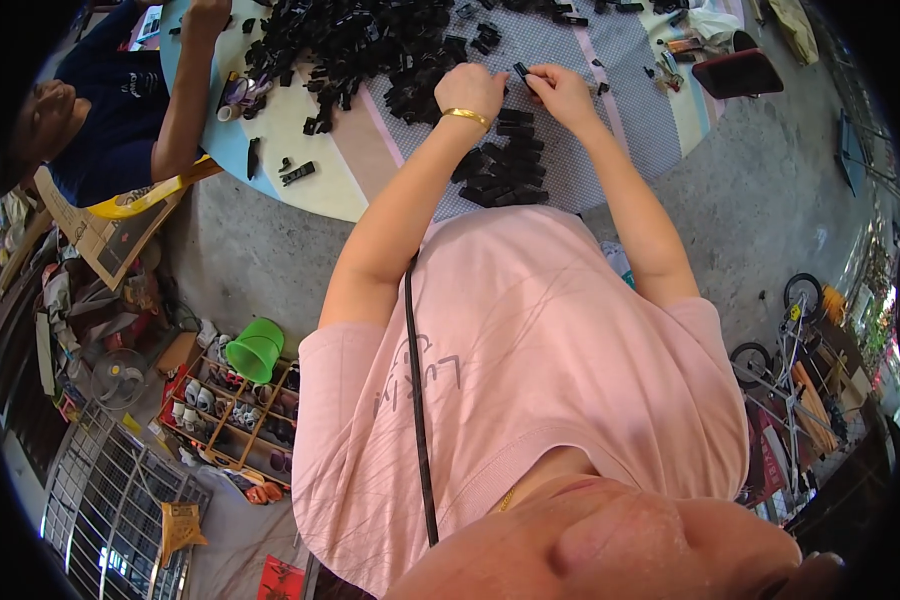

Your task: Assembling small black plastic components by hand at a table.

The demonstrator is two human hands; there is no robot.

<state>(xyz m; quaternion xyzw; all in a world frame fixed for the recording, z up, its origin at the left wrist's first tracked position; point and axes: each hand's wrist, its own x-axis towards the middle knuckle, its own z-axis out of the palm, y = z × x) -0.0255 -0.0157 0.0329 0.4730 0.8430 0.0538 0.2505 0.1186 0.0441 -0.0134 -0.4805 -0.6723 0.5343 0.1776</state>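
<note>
My right hand (pixel 567 97) pinches a small black plastic piece (pixel 521 71) between thumb and fingertips, above the round cloth-covered table (pixel 630 130). Just left of it, my left hand (pixel 470 94), with a gold bracelet at the wrist, is closed with its fingertips curled inward. Whatever it may hold is hidden. A large heap of loose black plastic pieces (pixel 355 45) spreads beside and beyond my left hand. Nearer to my body, below both hands, several black pieces (pixel 505 170) lie close together in rough rows.
At the left, another person's arm (pixel 183 100) reaches over the table. A tape roll (pixel 236 92) and a few loose black parts (pixel 297 174) lie on that side. A dark red-edged device (pixel 738 73) stands at the right edge, near small odds and ends (pixel 667 70).
</note>
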